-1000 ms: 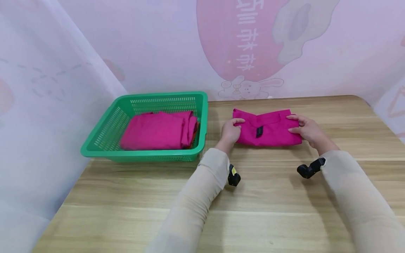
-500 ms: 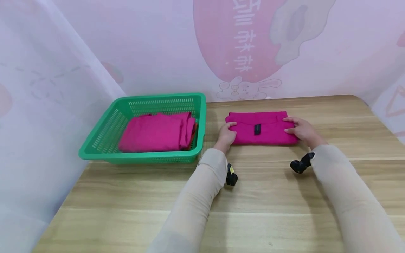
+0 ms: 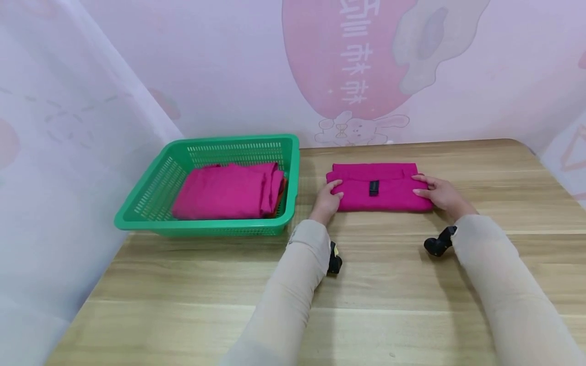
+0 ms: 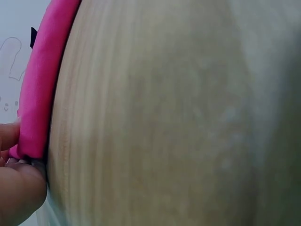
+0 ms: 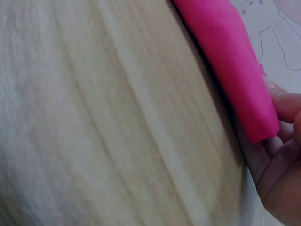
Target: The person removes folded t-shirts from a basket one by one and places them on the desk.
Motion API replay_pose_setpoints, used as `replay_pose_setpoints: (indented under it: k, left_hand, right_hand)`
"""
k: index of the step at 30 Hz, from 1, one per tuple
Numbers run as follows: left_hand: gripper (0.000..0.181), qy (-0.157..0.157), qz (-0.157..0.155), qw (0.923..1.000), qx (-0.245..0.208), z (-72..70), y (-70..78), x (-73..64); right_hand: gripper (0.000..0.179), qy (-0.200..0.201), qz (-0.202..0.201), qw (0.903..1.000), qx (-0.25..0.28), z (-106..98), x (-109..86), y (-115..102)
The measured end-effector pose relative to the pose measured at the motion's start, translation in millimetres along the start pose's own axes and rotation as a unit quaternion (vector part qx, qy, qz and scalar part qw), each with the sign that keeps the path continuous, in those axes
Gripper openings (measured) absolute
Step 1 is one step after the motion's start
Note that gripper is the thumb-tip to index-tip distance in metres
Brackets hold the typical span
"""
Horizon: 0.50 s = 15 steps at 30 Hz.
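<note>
A magenta shirt [image 3: 393, 197], folded into a flat rectangle with a black neck label [image 3: 374, 188] on top, lies on the wooden table. At its left end my left hand [image 3: 326, 202] grips the folded edge. My right hand [image 3: 446, 197] holds the opposite end, thumb above. Seen from the left wrist, the thick front fold of the shirt [image 4: 36, 94] ends between the fingers. In the right wrist view, fingers reach under the corner of the shirt [image 5: 235, 70] while the thumb lies over it.
Left of the shirt stands a green plastic basket [image 3: 206, 224] holding folded magenta cloth [image 3: 220, 192], with an orange-red edge showing beneath. Behind the table [image 3: 375, 284] hangs a printed pink-white backdrop [image 3: 238, 76]. A black camera [image 3: 438, 246] sticks out at the right wrist.
The shirt was raised and sagging a second ago; now it lies flatter and squarer, slightly left and nearer. Both hands have moved with it and keep hold of its ends.
</note>
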<state>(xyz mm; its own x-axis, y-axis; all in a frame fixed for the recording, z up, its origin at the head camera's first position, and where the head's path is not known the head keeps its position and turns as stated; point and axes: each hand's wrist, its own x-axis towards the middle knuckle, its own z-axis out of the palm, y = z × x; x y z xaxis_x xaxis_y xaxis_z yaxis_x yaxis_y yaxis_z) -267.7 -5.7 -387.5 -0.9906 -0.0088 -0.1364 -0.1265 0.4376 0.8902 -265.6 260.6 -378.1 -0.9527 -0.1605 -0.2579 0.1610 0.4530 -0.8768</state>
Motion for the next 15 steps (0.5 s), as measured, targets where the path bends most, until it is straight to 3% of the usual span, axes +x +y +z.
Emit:
replay_pose_setpoints:
  k: [5,9,13,15]
  left_hand:
    - [0.036,-0.002,-0.007,0.9999,0.008,1.7,-7.1,9.8]
    - [0.037,-0.009,0.030,0.9984,0.047,8.2,-17.3,22.2]
    - [0.041,-0.023,0.046,0.9946,0.090,6.1,-10.1,20.1]
    - [0.041,-0.024,0.029,0.9940,0.102,1.1,3.3,10.1]
  right_hand:
    - [0.057,0.007,-0.006,0.9984,-0.056,2,0.1,0]
    - [0.055,0.016,-0.015,0.9959,-0.087,1,-0.5,-1]
    - [0.049,0.031,-0.025,0.9945,-0.097,2,-1.4,-8]
    - [0.048,0.038,-0.028,0.9924,-0.114,2,-2.1,-13]
